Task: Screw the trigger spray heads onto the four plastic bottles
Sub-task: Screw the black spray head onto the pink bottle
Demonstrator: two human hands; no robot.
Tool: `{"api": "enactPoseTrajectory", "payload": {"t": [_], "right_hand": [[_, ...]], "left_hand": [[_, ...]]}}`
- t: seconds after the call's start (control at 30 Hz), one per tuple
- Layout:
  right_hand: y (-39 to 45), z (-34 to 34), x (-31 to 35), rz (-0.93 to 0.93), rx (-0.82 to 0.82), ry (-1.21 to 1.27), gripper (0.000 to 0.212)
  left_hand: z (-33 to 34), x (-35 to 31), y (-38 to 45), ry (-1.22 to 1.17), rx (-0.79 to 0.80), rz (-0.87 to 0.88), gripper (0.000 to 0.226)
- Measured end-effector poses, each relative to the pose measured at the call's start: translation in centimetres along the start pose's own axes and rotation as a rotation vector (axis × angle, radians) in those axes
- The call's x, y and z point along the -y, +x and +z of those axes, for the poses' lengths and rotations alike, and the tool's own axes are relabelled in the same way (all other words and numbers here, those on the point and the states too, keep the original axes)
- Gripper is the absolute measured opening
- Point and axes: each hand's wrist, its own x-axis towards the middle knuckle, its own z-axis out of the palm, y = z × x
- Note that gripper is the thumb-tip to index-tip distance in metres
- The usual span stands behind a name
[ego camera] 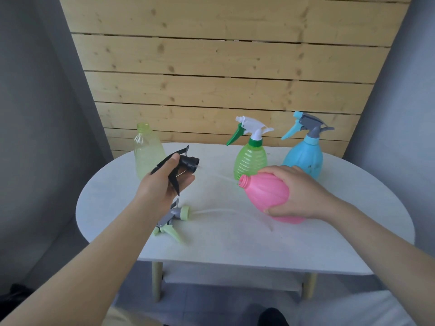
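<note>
My right hand [297, 192] grips a pink bottle [266, 196], tilted so its open neck points left. My left hand [162, 184] holds a black trigger spray head [182, 163] above the table, its collar facing right and its clear dip tube reaching toward the pink bottle's neck. A grey and pale green spray head [173, 218] lies on the white table [235, 243] with its tube stretched to the right. An open pale green bottle [147, 151] stands at the back left. A green bottle [250, 156] with a white and green head and a blue bottle [303, 156] with a grey and blue head stand at the back.
The table is a small white oval with pale wooden legs [156, 281] and a lower shelf. A wooden slat wall [223, 67] rises right behind it, with grey walls on both sides. Grey floor lies below the front edge.
</note>
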Motion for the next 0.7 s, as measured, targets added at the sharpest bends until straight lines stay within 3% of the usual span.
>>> {"api": "enactPoseTrajectory", "payload": {"t": [0.27, 0.43, 0.7], "right_hand": [[0.7, 0.3, 1.5, -0.017, 0.084, 0.183, 0.083], [0.5, -0.2, 2.1, 0.035, 0.22, 0.407, 0.062], [0.4, -1.0, 1.8, 0.028, 0.391, 0.508, 0.052]], "left_hand": [[2.9, 1.8, -1.0, 0.005, 0.151, -0.105, 0.021], [3.5, 2.1, -1.1, 0.052, 0.246, -0.17, 0.02], [1.8, 0.5, -1.3, 0.613, 0.412, -0.173, 0.017]]}}
